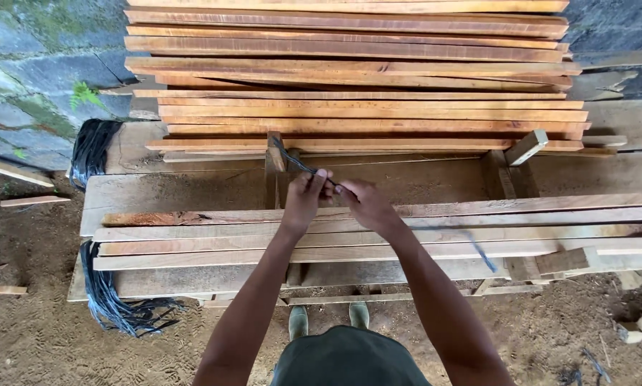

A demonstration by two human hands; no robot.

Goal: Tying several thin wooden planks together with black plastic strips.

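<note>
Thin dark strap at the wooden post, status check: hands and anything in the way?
Left hand and right hand both pinching the thin dark strap. Strap runs to upright wooden post. Long pale planks under wrists; nothing blocking.

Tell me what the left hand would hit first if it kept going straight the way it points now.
The left hand, pinching a thin dark strap, points up and away. Likely first: the upright wooden post just beyond it, then the stacked planks. Depth is unclear.

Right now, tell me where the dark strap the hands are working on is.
In the head view, the dark strap runs centre frame from the upright wooden post to the left hand and right hand, above the near planks.
</note>
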